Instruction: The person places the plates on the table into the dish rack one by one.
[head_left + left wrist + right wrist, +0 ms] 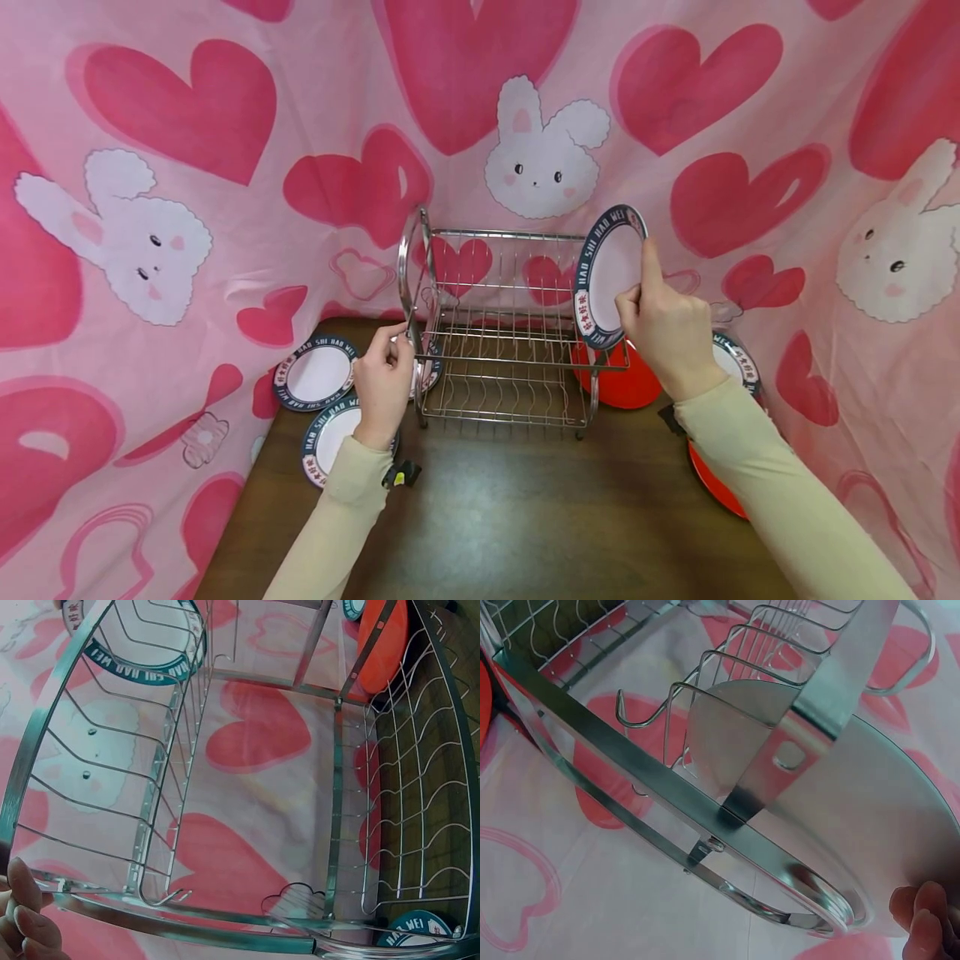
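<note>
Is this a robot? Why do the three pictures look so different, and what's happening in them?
No robot here, just a person using two bare hands. The wide picture comes from a camera worn on the head, looking forward and down. The other two come from little cameras on the left and right wrists, so everything looks closer and tilted.

The right hand holds a dark-rimmed plate at the right end of a metal rack. The left hand holds the rack's left side. The rack stands on a brown table, with more rimmed plates and red round things around it.
</note>
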Motion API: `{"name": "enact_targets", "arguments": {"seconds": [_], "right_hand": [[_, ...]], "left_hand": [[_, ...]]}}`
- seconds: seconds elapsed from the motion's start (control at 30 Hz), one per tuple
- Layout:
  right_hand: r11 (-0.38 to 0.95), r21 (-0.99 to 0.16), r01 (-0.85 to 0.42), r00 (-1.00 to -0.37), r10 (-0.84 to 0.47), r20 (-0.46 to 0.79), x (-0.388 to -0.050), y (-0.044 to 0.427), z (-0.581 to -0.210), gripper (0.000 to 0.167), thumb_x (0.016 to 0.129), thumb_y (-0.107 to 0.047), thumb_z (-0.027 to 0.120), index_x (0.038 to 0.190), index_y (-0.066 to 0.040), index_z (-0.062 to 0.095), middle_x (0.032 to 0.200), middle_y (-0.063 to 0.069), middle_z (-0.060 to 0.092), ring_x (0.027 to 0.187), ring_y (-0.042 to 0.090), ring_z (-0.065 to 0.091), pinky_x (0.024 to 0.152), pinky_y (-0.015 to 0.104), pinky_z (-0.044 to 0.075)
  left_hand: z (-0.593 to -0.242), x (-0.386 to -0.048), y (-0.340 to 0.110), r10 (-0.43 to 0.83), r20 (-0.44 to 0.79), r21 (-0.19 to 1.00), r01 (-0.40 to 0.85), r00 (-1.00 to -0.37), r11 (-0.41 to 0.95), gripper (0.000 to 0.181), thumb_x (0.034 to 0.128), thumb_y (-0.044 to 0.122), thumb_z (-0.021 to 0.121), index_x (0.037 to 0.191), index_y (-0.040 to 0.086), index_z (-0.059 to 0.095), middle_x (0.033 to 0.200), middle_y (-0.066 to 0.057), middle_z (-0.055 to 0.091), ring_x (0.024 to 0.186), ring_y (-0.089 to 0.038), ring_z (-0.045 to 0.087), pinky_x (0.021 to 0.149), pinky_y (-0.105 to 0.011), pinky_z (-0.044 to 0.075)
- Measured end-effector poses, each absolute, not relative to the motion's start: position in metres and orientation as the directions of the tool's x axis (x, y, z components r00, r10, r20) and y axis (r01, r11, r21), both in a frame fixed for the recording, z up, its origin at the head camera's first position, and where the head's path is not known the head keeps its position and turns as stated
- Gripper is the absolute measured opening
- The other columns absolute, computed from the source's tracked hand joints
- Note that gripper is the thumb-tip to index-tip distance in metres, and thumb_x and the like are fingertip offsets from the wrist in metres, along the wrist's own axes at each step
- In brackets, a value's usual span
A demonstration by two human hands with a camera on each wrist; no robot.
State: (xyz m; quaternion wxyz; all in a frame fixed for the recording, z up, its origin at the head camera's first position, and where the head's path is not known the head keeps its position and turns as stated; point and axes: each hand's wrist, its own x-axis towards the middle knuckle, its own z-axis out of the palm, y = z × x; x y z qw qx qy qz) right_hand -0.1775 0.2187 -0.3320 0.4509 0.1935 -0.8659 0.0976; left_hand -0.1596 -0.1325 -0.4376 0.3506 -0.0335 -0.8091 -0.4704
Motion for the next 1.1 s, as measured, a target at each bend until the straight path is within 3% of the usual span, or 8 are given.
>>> {"name": "enact_targets", "arguments": {"seconds": [0.3, 1.1], "right_hand": [[0.897, -0.016, -0.441, -0.531, -0.247, 0.81, -0.179, 0.214, -0.337, 0.054, 0.092, -0.003, 0.051, 0.142, 0.015, 0.05, 0.053, 0.015, 0.049, 0.035, 0.029, 0.037, 0.033, 0.039, 0.031], [0.891, -0.051, -0.451, -0.537, -0.226, 0.813, -0.181, 0.22, -0.346, 0.054, 0.097, -0.008, 0.058, 0.147, 0.009, 0.05, 0.056, 0.018, 0.054, 0.038, 0.035, 0.048, 0.035, 0.046, 0.041]], "left_hand": [[-0.437, -0.158, -0.131, -0.283, 0.582, 0.748, 0.364, -0.763, 0.555, 0.022, 0.0992, 0.005, 0.06, 0.114, 0.003, 0.076, 0.058, -0.002, 0.052, 0.047, -0.006, 0.037, 0.048, -0.032, 0.027], [-0.437, -0.158, -0.132, -0.278, 0.584, 0.747, 0.371, -0.762, 0.552, 0.022, 0.0996, 0.005, 0.06, 0.115, 0.003, 0.076, 0.057, -0.002, 0.05, 0.046, -0.006, 0.036, 0.048, -0.032, 0.026]]}}
